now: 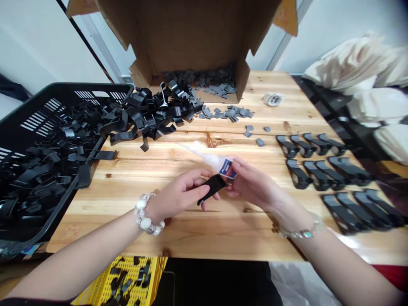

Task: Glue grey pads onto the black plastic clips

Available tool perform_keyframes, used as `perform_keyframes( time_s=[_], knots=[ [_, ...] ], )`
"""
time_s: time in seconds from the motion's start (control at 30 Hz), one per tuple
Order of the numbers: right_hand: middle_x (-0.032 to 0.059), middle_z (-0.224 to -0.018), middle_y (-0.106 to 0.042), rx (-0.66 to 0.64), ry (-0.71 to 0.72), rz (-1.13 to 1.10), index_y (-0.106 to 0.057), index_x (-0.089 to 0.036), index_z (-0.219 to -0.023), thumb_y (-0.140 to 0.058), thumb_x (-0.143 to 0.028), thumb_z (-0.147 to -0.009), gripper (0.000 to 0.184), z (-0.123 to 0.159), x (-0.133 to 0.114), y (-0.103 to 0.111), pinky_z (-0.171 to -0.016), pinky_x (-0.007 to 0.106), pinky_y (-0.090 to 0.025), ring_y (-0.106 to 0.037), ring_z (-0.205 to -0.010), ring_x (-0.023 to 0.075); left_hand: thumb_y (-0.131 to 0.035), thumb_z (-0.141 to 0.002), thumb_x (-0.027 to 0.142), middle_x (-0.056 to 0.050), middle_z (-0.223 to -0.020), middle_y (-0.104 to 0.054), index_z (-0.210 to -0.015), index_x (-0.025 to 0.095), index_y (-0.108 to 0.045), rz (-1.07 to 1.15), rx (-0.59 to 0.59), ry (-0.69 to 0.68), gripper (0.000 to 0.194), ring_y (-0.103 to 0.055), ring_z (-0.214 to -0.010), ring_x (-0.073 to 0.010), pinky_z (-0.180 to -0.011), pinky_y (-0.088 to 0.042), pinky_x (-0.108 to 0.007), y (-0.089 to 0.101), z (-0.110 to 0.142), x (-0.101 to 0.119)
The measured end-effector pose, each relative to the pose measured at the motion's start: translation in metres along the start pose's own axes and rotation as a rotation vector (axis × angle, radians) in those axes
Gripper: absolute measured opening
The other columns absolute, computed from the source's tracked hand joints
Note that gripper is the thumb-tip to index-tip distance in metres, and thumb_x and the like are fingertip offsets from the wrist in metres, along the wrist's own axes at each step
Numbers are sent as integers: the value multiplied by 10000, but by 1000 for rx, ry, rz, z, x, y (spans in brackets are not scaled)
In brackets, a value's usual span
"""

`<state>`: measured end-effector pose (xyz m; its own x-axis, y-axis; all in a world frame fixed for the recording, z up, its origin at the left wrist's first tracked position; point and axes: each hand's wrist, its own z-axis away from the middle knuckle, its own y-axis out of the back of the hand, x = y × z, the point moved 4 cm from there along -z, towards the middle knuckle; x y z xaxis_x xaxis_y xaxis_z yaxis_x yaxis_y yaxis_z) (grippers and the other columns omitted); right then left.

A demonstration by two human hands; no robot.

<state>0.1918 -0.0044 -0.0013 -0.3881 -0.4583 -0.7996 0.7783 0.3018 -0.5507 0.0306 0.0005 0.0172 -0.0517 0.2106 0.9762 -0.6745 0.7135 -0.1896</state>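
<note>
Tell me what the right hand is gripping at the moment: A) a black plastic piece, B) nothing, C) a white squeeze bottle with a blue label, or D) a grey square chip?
C. The right hand grips the white squeeze bottle at its blue-labelled end, while the black plastic piece is at the fingers of the left hand.

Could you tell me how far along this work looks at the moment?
Done: three neat rows of black clips lie on the wooden table. In hand: the right hand holds a glue bottle beside the black clip in the left hand. Still left: the heap in the black crate, and loose grey pads.
</note>
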Motion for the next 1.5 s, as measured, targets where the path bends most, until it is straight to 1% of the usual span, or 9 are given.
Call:
perform_keyframes(
  time_s=[0.2, 0.33, 0.43, 0.63, 0.9, 1.0, 1.23, 1.33, 1.5],
  knots=[
    [-14, -757, -504, 31, 79, 380, -549, -202, -1002, -492, -427, -922, 246, 2, 3, 1, -528, 205, -309, -419, -626, 80, -540, -891, 210, -76, -933, -672, -1092, 138, -548, 37, 24, -54, 215, -607, -632, -94, -574, -529, -210, 5, -1, 3],
    [9, -861, -596, -17, 148, 563, -594, -176, -969, -552, -389, -899, 228, 3, -8, 0, -721, 224, -409, -521, -798, 107, -521, -901, 191, -75, -929, -677, -1074, 133, -542, 35, 18, -38, 183, -608, -634, -89, -574, -524, -200, 5, -1, 1],
    [37, -917, -633, -89, 119, 589, -605, -159, -977, -589, -381, -870, 247, 0, -10, 2, -847, 294, -426, -567, -902, 157, -511, -904, 176, -75, -928, -677, -1052, 134, -535, 39, 14, -19, 156, -609, -664, -92, -593, -532, -205, 3, -1, -1],
    [22, -864, -622, -51, 57, 618, -629, -165, -954, -663, -422, -793, 306, -2, -8, 10, -775, 294, -441, -571, -822, 159, -522, -899, 214, -86, -941, -674, -1046, 149, -524, 61, 41, 37, 161, -617, -790, -145, -615, -544, -241, 2, 0, -5],
    [27, -860, -629, -53, 64, 655, -646, -175, -938, -669, -435, -782, 305, -2, -8, 11, -738, 295, -440, -570, -802, 165, -508, -911, 236, -76, -957, -663, -1073, 146, -504, 6, 37, 76, 185, -594, -722, -115, -643, -528, -248, 4, 1, -9],
    [24, -822, -615, 76, 99, 754, -640, -183, -909, -662, -444, -783, 291, -3, -9, 16, -664, 284, -419, -548, -737, 159, -510, -910, 245, -79, -971, -663, -1077, 150, -510, -8, 42, 69, 192, -596, -712, -112, -643, -527, -249, 3, 1, -9],
    [-29, -610, -441, 592, 271, 1281, -508, -196, -689, -644, -364, -792, 239, -1, -29, 39, -541, 258, -274, -383, -562, 113, -509, -908, 255, -76, -903, -693, -1082, 151, -468, -57, 209, 104, 207, -633, -674, -123, -695, -508, -281, 9, 0, -6],
    [-22, -621, -464, 655, 267, 1360, -497, -199, -694, -624, -359, -801, 231, -2, -34, 46, -549, 262, -282, -404, -573, 122, -512, -906, 264, -83, -902, -702, -1092, 145, -475, -83, 229, 125, 223, -648, -731, -142, -747, -496, -299, 9, 0, -6],
    [-4, -660, -505, 642, 260, 1392, -599, -195, -835, -605, -385, -811, 192, -3, -33, 46, -557, 271, -292, -415, -590, 138, -512, -906, 284, -81, -924, -699, -1115, 150, -480, -98, 218, 111, 249, -649, -753, -151, -767, -487, -309, 7, 0, -8]
  ],
)
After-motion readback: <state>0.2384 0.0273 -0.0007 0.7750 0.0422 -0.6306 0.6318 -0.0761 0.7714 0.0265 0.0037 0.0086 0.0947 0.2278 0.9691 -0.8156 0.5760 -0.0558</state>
